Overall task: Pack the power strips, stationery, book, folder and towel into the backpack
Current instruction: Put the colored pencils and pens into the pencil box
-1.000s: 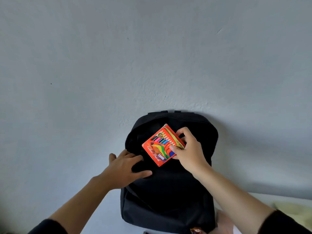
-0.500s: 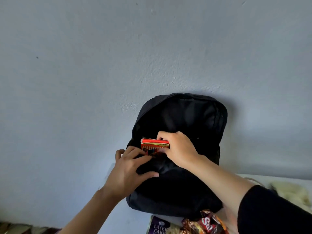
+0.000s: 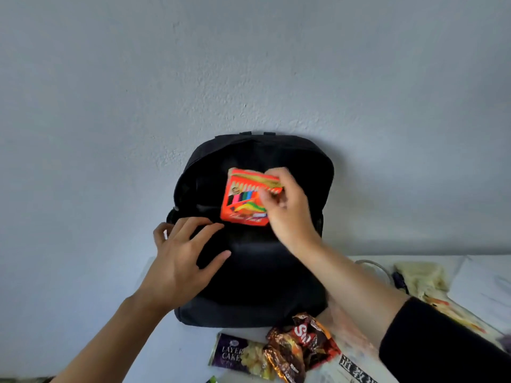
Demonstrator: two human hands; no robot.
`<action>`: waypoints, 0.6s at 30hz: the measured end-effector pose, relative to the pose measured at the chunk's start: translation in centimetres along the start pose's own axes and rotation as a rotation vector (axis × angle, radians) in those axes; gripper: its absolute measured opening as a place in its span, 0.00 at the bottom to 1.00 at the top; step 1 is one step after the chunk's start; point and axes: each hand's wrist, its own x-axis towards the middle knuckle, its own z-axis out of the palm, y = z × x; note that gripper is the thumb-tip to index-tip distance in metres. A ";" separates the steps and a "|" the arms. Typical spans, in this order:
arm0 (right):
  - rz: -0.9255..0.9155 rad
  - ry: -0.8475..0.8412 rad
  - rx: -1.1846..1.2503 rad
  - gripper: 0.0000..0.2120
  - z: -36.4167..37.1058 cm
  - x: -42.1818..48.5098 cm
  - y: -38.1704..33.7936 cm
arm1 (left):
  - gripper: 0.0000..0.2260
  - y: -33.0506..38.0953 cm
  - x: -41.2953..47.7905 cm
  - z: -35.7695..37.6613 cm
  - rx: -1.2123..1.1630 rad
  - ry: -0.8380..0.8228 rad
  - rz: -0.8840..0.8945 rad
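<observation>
A black backpack [image 3: 257,286] stands upright on the white table against the wall, its top compartment unzipped. My right hand [image 3: 284,208] pinches an orange box of colour pencils [image 3: 243,200] by its right side, holding it face-on in front of the bag's open mouth. My left hand [image 3: 182,258] rests on the front panel at the left, fingers curled over the edge of the opening near the zipper.
Snack packets lie in front of the bag: a purple layer cake pack [image 3: 237,355] and a brown wrapper [image 3: 301,346]. A cream towel [image 3: 420,277], a white cable [image 3: 373,265] and printed paper [image 3: 356,369] sit at the right on the table.
The pencil box, edge-on and low at the opening half a second ago, now stands face-on and higher in my right hand. My left hand stays on the bag's front.
</observation>
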 end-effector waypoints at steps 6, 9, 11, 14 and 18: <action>0.523 0.295 0.696 0.11 -7.6 -0.5 -0.2 | 0.16 4.9 2.3 1.6 -0.144 -0.024 0.133; 0.616 0.275 0.420 0.18 -11.5 -3.1 2.4 | 0.14 8.7 3.5 3.0 -0.236 -0.050 0.205; 0.618 0.216 0.065 0.18 -13.6 -5.0 4.3 | 0.13 11.5 4.2 4.2 -0.280 -0.065 0.248; 0.621 0.075 -0.439 0.06 -17.7 -7.7 7.4 | 0.11 15.9 5.1 6.8 -0.305 -0.103 0.276; 0.637 -0.302 -0.858 0.10 -21.1 -10.1 9.6 | 0.12 18.2 6.8 9.5 -0.221 -0.140 0.149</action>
